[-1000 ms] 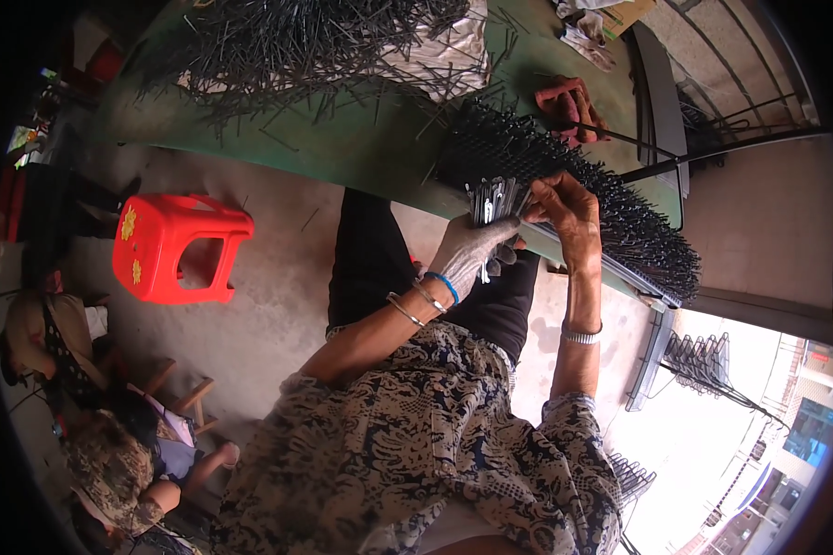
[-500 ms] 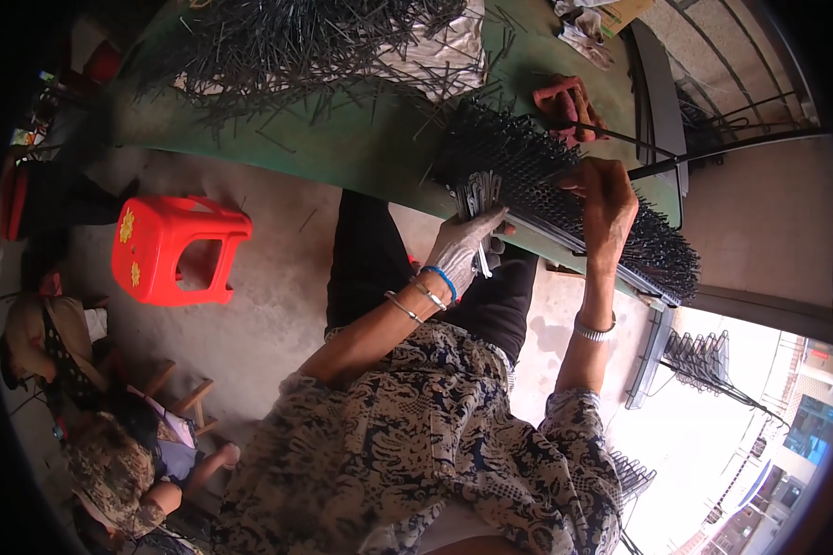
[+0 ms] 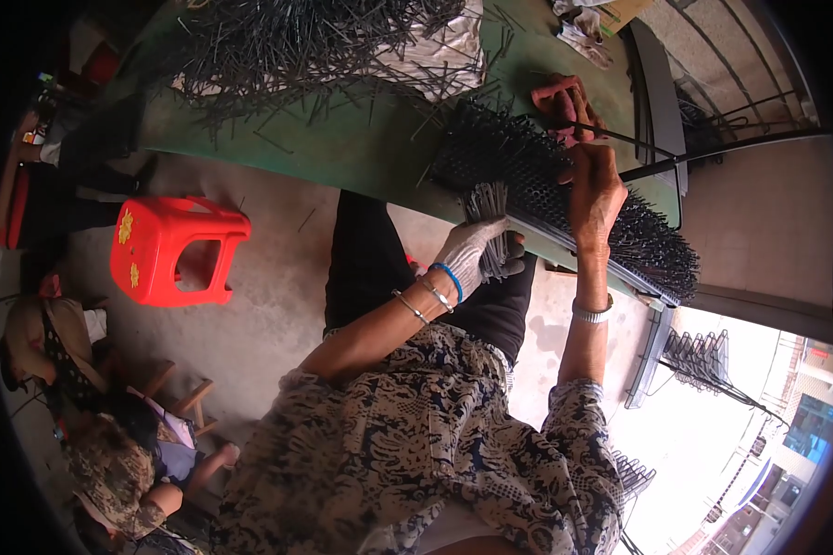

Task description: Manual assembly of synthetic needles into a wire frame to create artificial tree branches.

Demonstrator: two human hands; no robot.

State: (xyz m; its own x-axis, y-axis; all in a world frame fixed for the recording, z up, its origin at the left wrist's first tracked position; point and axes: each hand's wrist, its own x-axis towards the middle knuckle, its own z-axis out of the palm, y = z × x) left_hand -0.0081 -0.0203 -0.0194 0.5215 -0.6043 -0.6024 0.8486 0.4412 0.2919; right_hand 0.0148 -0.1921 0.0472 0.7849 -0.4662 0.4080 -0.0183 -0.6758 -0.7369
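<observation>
My left hand [image 3: 465, 248], in a pale glove, is closed around a bundle of thin grey metal rods [image 3: 487, 202]. The rods stick out past both sides of the fist, over my lap at the table's near edge. My bare right hand [image 3: 596, 205] is above a long rack [image 3: 504, 153] densely filled with upright dark rods. Its fingertips are pinched together over the rack's holes. Whatever they may grip is too small to make out.
A large heap of loose dark rods [image 3: 315, 46] lies on white cloth on the green table [image 3: 342, 139]. Beyond the rack is a reddish glove [image 3: 565, 102]. A red plastic stool [image 3: 162, 250] stands left. A person [image 3: 120, 462] sits at lower left. Wire hangers [image 3: 699, 356] hang at right.
My left hand has turned a little, and the bundle now shows more fully on both sides of it. My right hand has shifted slightly left and away from me along the rack.
</observation>
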